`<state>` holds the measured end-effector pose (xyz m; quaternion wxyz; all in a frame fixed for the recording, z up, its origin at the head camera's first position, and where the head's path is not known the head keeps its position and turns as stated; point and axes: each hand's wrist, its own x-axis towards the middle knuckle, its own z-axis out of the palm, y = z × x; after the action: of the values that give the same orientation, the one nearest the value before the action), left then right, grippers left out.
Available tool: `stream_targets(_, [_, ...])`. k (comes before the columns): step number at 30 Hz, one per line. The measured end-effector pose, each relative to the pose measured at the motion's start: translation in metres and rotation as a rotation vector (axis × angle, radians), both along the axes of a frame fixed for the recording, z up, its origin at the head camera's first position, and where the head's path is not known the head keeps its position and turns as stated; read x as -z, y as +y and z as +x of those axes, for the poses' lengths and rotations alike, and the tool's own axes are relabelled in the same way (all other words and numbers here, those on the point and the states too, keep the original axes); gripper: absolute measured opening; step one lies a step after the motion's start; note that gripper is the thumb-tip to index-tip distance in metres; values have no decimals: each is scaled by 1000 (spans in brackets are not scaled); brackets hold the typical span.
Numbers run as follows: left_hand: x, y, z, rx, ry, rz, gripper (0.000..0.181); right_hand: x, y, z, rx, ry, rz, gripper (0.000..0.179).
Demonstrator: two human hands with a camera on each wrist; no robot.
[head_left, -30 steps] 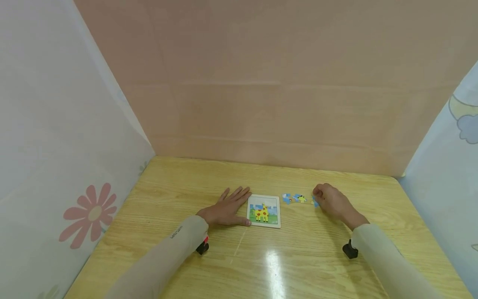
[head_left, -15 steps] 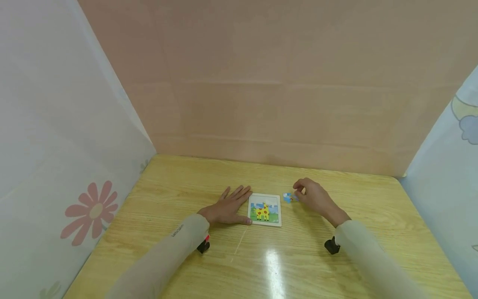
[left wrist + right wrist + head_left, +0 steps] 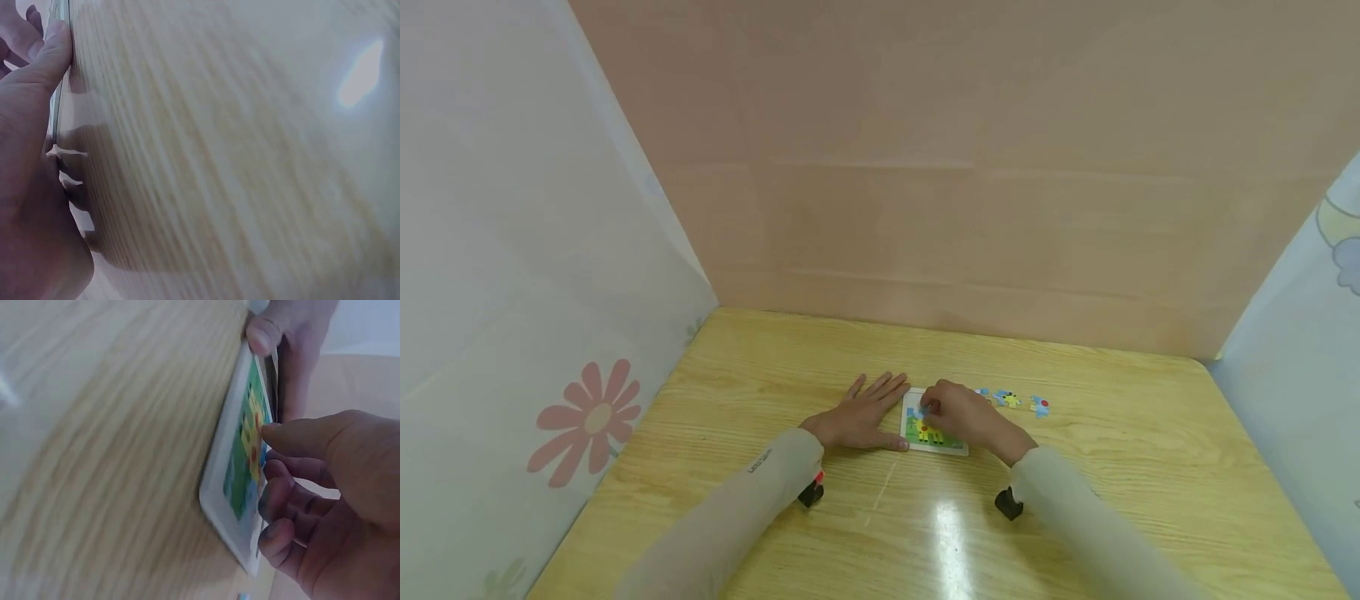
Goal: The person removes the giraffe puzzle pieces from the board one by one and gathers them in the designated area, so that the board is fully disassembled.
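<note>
One puzzle (image 3: 914,400), below centre

Lower left, my sleeve's (image 3: 715,525) lettering is unreadable. My left hand (image 3: 861,421) lies spread, thumb touching the puzzle; my right hand (image 3: 967,415) curls over it, gripping what I can't tell. Right, loose pieces (image 3: 1011,400).

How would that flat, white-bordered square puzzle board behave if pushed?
The white-bordered square puzzle board would probably slide rather than tip, lying flat on the glossy, wood-grained yellow table. Its straight, thin edge suggests something stiff and fairly light.
</note>
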<state>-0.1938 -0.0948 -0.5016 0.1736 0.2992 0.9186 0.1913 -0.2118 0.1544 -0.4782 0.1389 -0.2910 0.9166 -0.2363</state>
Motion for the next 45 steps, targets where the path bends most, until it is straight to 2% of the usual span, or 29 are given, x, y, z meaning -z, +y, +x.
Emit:
stream_targets(4, [0,1,0,0,-9,-2,104,1,-7,2,-20,-22,7,22])
stream_targets(16, [7,0,-3,-5,-3,-15,107,-14,-25,3,46,-142,77,27])
stream_targets(30, [2,0,1,-6,-5,6,105,-8,-18,7,34,-110,-16,27])
stream_targets(38, [2,0,1,-5,-4,13,104,-3,-17,8,-13,-102,-65,17])
stream_targets(45, [1,0,2,-5,1,13,104,-8,-13,9,-57,-75,-114,9])
